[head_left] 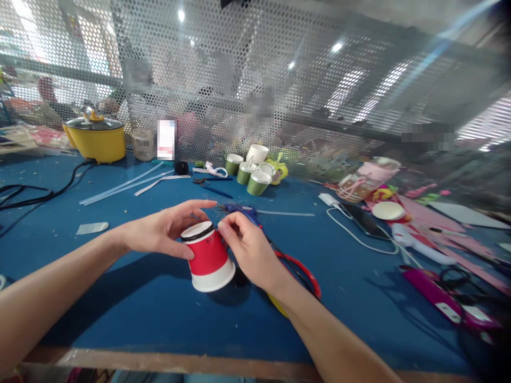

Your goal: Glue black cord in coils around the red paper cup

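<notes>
A white paper cup (pixel 211 260) with a red band stands upside down, tilted a little, on the blue table. Black cord (pixel 198 233) runs around its upper end. My left hand (pixel 170 229) grips the cup from the left, its thumb pressed on the red band. My right hand (pixel 249 244) pinches the black cord at the cup's right edge between thumb and fingers. Behind that hand lies a blue glue gun (pixel 241 209), partly hidden. A dark round thing shows in part beside the cup's wide rim.
Small green-and-white cups (pixel 258 183) stand at the back, near pliers (pixel 211 185) and a black ball (pixel 181 168). A yellow electric pot (pixel 96 139) sits far left. On the right lie a phone (pixel 364 220), cables and a purple power strip (pixel 443 298). Perforated metal closes off the back.
</notes>
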Available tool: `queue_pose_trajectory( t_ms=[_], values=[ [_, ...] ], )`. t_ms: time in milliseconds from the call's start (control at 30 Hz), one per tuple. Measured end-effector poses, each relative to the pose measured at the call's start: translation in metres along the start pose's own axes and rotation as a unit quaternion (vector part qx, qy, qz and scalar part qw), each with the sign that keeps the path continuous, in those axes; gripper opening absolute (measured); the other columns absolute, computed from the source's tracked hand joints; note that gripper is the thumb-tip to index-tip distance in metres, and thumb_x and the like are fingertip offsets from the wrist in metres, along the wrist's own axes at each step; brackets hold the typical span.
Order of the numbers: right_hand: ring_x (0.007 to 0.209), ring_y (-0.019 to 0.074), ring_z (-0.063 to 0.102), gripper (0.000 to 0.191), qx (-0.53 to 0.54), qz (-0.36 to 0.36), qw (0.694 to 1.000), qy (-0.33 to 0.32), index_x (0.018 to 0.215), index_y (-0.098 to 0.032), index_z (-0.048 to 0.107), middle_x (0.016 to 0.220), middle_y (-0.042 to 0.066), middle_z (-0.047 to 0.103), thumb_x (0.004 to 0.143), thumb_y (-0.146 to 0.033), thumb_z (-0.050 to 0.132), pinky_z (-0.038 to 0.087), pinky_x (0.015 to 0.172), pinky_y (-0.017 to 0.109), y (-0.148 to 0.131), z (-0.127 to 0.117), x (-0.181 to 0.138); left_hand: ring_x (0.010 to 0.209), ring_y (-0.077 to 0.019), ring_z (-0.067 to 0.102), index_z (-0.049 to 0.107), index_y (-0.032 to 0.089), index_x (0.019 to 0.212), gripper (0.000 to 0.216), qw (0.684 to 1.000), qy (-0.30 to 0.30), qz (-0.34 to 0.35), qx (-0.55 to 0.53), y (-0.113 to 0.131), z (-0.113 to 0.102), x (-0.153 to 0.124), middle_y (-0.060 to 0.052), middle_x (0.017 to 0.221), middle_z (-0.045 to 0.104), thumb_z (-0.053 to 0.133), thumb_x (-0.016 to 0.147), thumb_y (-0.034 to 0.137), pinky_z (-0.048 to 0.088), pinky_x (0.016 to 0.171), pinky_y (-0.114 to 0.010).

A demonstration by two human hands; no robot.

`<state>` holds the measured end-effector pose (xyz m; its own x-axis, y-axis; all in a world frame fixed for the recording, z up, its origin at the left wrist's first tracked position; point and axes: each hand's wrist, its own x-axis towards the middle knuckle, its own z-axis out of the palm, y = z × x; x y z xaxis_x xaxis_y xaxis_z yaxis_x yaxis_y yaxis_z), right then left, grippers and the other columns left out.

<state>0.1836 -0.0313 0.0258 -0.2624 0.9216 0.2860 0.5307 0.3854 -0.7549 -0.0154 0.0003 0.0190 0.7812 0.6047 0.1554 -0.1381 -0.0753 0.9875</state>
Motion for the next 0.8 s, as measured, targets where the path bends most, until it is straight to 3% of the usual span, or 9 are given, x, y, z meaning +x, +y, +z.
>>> queue_pose_trajectory(
  t_ms=[300,500,667,800],
  values=[
    [0.061,0.0131,0.051,0.019,-0.015,0.0,1.0,-0.004,0.076,-0.019,0.044,0.068,0.001,0.054,0.089,-0.032,0.039,0.042,0.056,0.026,0.004,0.005,-0.001,0.117,-0.0227,0.045,0.032,0.03,0.131,0.076,1.0,-0.015,0.0,-0.01,-0.001,0.002,0.001,-0.007,0.123,0.047,0.066,0.068,0.005,0.041,0.094,-0.036],
    [0.061,0.0139,0.051,0.017,-0.025,-0.002,0.999,0.03,0.074,-0.021,0.04,0.066,0.0,0.051,0.089,-0.029,0.035,0.042,0.055,0.026,0.007,0.014,-0.003,0.117,-0.0223,0.046,0.033,0.03,0.129,0.074,1.0,-0.017,-0.003,-0.003,-0.006,0.0,0.003,-0.008,0.13,0.043,0.065,0.068,0.004,0.043,0.091,-0.035],
    [0.061,0.0147,0.051,0.017,-0.032,0.003,0.998,0.057,0.076,-0.021,0.039,0.067,0.001,0.051,0.089,-0.031,0.034,0.041,0.055,0.027,0.009,0.015,-0.003,0.113,-0.0203,0.047,0.039,0.025,0.124,0.069,0.993,0.049,-0.013,0.104,-0.008,-0.004,0.004,-0.008,0.13,0.043,0.07,0.064,0.01,0.039,0.095,-0.037],
    [0.063,0.0159,0.053,0.018,-0.047,0.008,0.996,0.078,0.078,-0.021,0.039,0.069,0.002,0.054,0.089,-0.034,0.033,0.042,0.058,0.028,0.012,0.015,0.0,0.098,-0.0204,0.056,0.044,0.016,0.119,0.062,0.984,0.095,-0.062,0.141,-0.012,-0.001,0.007,-0.008,0.107,0.059,0.072,0.064,0.021,0.041,0.09,-0.041]
  ],
)
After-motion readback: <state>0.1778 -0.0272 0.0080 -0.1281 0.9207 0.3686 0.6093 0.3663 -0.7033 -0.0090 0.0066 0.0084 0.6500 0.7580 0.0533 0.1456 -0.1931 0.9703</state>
